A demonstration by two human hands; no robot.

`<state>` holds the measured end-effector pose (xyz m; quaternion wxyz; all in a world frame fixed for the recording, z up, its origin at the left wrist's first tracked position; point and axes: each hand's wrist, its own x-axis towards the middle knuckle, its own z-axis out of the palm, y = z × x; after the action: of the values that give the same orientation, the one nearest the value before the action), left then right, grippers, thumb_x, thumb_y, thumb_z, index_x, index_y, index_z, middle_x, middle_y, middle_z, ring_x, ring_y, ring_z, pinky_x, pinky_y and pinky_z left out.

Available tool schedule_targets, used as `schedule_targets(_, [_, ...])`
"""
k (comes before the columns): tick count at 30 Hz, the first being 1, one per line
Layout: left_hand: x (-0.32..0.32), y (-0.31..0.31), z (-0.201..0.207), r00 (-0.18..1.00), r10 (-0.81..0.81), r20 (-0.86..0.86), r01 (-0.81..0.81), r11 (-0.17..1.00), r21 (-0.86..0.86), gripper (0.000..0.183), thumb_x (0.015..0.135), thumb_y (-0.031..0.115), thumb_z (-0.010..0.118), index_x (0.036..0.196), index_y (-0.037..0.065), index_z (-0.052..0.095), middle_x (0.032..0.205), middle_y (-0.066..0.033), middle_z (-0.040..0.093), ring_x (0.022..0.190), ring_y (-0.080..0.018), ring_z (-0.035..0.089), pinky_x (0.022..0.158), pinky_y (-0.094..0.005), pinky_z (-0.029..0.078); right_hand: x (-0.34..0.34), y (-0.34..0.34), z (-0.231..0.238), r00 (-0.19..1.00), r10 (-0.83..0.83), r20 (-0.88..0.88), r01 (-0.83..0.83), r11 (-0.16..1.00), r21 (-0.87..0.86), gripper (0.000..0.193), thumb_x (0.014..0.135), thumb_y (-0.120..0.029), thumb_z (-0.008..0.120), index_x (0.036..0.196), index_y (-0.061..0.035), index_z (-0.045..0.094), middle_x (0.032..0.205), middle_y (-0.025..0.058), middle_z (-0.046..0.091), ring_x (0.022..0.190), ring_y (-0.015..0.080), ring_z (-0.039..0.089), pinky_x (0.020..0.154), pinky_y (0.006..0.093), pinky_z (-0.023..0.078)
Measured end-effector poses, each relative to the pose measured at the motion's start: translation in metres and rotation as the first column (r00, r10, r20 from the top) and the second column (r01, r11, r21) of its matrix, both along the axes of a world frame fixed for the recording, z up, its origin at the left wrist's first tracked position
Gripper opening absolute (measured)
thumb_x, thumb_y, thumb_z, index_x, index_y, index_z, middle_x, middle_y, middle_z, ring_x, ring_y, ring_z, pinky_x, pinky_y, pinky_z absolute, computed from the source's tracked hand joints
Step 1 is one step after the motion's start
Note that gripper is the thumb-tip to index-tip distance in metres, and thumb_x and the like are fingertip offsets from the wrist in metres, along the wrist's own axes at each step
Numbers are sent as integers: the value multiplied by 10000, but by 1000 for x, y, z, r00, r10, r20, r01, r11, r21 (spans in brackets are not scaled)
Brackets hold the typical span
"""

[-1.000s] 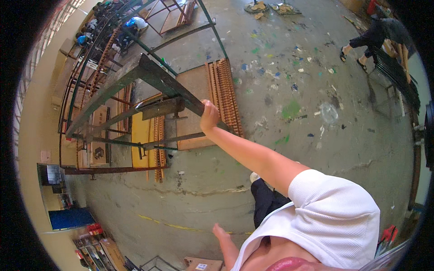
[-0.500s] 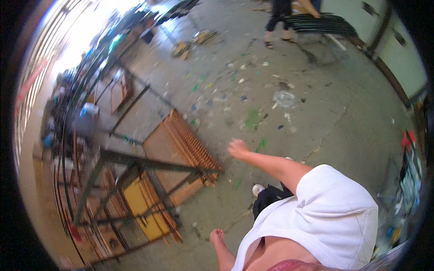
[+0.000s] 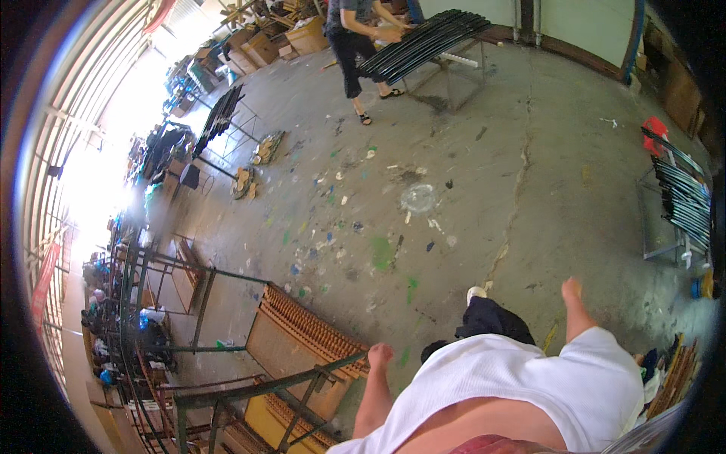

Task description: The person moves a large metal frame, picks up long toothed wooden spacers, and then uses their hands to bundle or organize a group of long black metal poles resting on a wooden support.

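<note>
My left hand point(image 3: 380, 356) hangs loosely curled, with nothing seen in it. It is nearest to a dark metal frame rack point(image 3: 249, 384), whose shelves carry brown boards point(image 3: 291, 337) with a row of ridged wooden pieces point(image 3: 310, 312) along one edge. Whether the hand touches the rack's edge I cannot tell. Over the bare concrete floor my right hand point(image 3: 572, 290) is held out to the right, its fingers curled in and nothing showing in them. One white shoe point(image 3: 475, 293) is stepped forward below me.
Another person point(image 3: 355, 53) stands at the far side by a stand piled with black rods point(image 3: 427, 47). A second rod stand point(image 3: 219, 119) is at the far left. More rods point(image 3: 683, 200) rest on a rack at the right. Paint spots and scraps dot the concrete floor point(image 3: 469, 174).
My view has turned to the right and the far stands have shifted left in it. My right arm has swung from in front of me out to the right. My left hand has come forward.
</note>
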<state>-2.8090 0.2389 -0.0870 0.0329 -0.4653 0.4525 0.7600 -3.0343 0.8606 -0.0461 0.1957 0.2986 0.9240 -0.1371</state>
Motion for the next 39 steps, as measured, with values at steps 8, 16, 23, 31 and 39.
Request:
schedule_targets(8, [-233, 122, 52, 717, -636, 285, 697, 655, -292, 186, 785, 118, 483, 872, -22, 568, 750, -93, 604, 628, -178, 581, 539, -281, 453, 44, -63, -31, 925, 322, 202, -161, 813, -560, 239, 708, -195, 506, 738, 36, 559, 689, 168, 585, 594, 283, 571, 515, 400, 411])
schedule_targets(16, [-327, 175, 58, 692, -715, 96, 677, 598, -428, 172, 781, 134, 516, 829, -23, 564, 706, -97, 606, 619, -179, 592, 585, -279, 465, -47, -25, -39, 964, -158, 213, 260, 724, -639, 114, 771, -126, 480, 765, -40, 555, 604, 80, 554, 495, 168, 526, 439, 308, 417])
schedule_targets(23, [-310, 114, 25, 565, -668, 484, 823, 500, -270, 201, 786, 161, 507, 871, -6, 582, 734, -99, 614, 633, -186, 597, 595, -294, 470, -160, -19, -19, 913, -373, 162, 383, 653, -654, 113, 799, -120, 455, 805, -38, 534, 576, 67, 534, 420, 139, 502, 376, 271, 408])
schedule_targets(31, [-371, 42, 6, 636, -575, 515, 665, 747, 13, 219, 815, 187, 464, 813, -8, 563, 706, -88, 596, 631, -194, 593, 512, -322, 460, -259, -88, -59, 960, -120, 252, 264, 686, -678, 98, 787, -148, 482, 788, -59, 523, 609, 67, 550, 441, 152, 515, 378, 284, 407])
schedule_targets(39, [-644, 27, 26, 566, -685, 459, 819, 406, -404, 177, 760, 165, 476, 800, 36, 590, 660, -89, 599, 540, -161, 561, 511, -291, 441, -441, -169, 28, 997, -12, -81, -48, 712, -700, 131, 821, -145, 462, 817, -39, 538, 668, 60, 573, 546, 135, 546, 502, 270, 434])
